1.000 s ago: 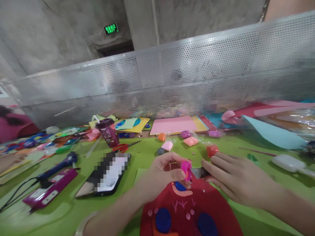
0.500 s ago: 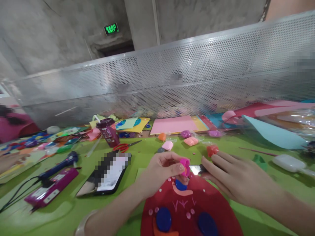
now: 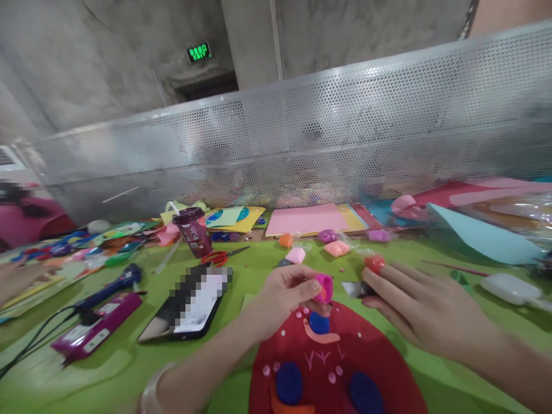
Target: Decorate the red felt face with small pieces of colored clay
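Observation:
My left hand (image 3: 280, 296) pinches a small bright pink clay roll (image 3: 329, 289), shaped like a ring, with a bit of orange at its inner side. Just to the right, my right hand (image 3: 425, 302) is closed on a cutter with a short, shiny blade (image 3: 352, 289) pointing at the pink roll, apart from it. Its handle is mostly hidden under my fingers. Below both hands lies a red rounded board (image 3: 319, 391) bearing blue clay discs, an orange curved strip, pink dots and thin pink lines. Bagged red clay (image 3: 374, 263) sits beyond my right fingertips.
A phone (image 3: 190, 307), a purple power strip (image 3: 97, 330) and red-handled scissors (image 3: 218, 259) lie to the left. Behind them stands a lidded cup (image 3: 192, 233). Bagged clay lumps (image 3: 336, 248) and pink paper (image 3: 306, 219) lie ahead, before a perforated metal partition (image 3: 302, 144).
The blade in my right hand has shifted slightly right, away from the pink clay roll. My left hand keeps its pinch on the roll. The whole view has moved a little.

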{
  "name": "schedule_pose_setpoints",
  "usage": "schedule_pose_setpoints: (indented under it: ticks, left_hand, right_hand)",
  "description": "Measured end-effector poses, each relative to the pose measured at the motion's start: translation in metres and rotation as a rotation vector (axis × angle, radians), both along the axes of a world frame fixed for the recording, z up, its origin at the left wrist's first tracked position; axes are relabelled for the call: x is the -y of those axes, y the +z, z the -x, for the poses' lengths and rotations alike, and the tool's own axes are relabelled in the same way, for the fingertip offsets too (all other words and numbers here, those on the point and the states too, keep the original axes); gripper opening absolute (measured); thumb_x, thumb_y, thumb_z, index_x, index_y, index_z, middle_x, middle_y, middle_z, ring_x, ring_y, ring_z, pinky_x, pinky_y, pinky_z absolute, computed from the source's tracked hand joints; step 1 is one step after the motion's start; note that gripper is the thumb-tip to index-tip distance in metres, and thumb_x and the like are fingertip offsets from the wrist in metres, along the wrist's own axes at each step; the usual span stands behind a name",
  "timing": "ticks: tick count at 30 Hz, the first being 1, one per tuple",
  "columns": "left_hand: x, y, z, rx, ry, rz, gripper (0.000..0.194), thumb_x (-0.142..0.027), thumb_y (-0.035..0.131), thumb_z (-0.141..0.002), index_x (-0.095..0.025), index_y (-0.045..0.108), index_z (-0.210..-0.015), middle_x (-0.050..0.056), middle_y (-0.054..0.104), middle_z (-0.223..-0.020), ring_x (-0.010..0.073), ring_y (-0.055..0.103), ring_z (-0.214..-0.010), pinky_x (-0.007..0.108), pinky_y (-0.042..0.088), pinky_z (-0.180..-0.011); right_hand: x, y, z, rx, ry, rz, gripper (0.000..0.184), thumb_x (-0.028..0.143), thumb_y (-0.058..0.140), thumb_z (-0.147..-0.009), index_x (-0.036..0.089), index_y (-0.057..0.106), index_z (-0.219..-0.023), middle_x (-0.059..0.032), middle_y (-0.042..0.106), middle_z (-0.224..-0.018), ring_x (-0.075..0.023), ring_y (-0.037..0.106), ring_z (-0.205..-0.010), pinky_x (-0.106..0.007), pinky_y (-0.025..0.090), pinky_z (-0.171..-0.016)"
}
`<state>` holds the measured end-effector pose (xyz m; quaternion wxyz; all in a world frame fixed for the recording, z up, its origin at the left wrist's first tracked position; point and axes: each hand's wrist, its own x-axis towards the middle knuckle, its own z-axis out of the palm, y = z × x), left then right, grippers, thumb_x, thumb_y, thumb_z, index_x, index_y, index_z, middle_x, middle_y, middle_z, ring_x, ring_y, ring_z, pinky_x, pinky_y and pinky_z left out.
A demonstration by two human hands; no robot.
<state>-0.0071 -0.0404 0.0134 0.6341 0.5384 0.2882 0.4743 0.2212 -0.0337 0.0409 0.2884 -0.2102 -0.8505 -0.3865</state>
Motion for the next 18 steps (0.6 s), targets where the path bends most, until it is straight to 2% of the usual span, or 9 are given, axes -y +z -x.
schedule_pose_setpoints:
  ticks: [4, 13, 18]
  left_hand:
    - [-0.0018, -0.0013, 0.0000, 0.018, 0.008, -0.007, 0.026, -0.035, 0.073, -0.068, -0.013, 0.063, -0.078, 0.000, 0.064, -0.064, 0.0117, 0.065, -0.057, 0.023, 0.052, -0.060]
    - [0.0030, -0.0014, -0.0035, 0.018, -0.031, 0.027, 0.031, -0.037, 0.073, -0.067, -0.012, 0.065, -0.082, 0.001, 0.065, -0.065, 0.0122, 0.064, -0.056, 0.024, 0.053, -0.059]
    - [0.0042, 0.0013, -0.0030, 0.021, -0.043, 0.078, 0.033, -0.039, 0.075, -0.064, -0.011, 0.064, -0.077, 0.002, 0.064, -0.061, 0.0130, 0.063, -0.052, 0.024, 0.052, -0.056]
  right_hand:
    - [0.0019, -0.0048, 0.0044, 0.046, 0.022, 0.080, 0.035, 0.026, 0.027, -0.096, 0.013, 0.059, -0.090, -0.0074, 0.065, -0.072, -0.0164, 0.058, -0.061, -0.028, 0.038, -0.052]
    - [0.0026, -0.0059, 0.0052, 0.051, 0.011, 0.191, 0.038, 0.030, 0.025, -0.096, 0.015, 0.060, -0.089, -0.0060, 0.064, -0.070, -0.0163, 0.058, -0.061, -0.027, 0.040, -0.052]
    - [0.0017, -0.0039, 0.0039, 0.051, 0.007, 0.146, 0.037, 0.029, 0.026, -0.096, 0.015, 0.059, -0.089, -0.0062, 0.065, -0.070, -0.0170, 0.059, -0.061, -0.028, 0.040, -0.051]
